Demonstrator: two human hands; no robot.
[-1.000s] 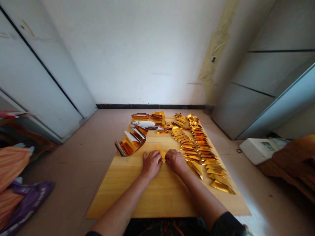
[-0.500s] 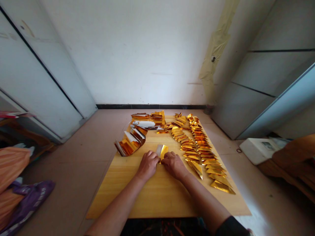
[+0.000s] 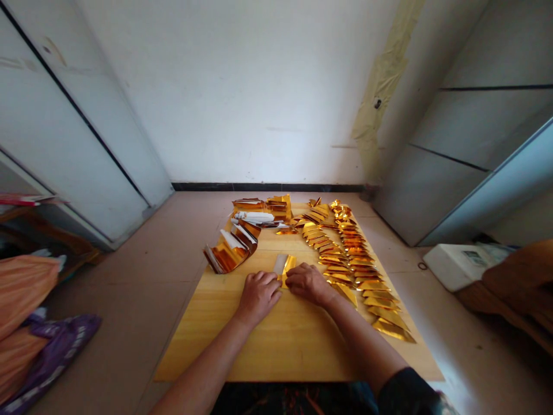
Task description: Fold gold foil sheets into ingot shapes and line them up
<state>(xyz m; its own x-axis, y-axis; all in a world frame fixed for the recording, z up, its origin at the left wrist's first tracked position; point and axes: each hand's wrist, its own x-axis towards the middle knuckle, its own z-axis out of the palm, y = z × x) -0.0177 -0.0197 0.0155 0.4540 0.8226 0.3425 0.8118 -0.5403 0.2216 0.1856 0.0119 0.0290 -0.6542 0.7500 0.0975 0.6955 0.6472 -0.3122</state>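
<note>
Between my hands lies a small sheet of gold foil paper [image 3: 290,264], partly folded, with a pale grey strip showing on its left part. My left hand [image 3: 259,295] rests on the board at the sheet's lower left, its fingers bent and pressed on the paper's near edge. From the other side, my right hand [image 3: 309,284] pinches the right edge with thumb and fingertips. Both hands cover parts of the sheet. Just right of my right hand, folded gold paper pieces [image 3: 332,255] stand in overlapping rows, with a longer row [image 3: 358,253] beyond.
Stacks of unfolded gold foil sheets [image 3: 231,251] curl at the board's left, near a white bundle [image 3: 254,217]. The wooden board [image 3: 259,357] sits low above a tiled floor. Grey cabinets flank it, a white box [image 3: 458,265] stands right, and a purple bag [image 3: 64,346] lies left.
My right hand has shifted slightly up along the sheet's right edge. My left hand has slid a little down, its fingers less tightly bunched. The view has turned slightly.
</note>
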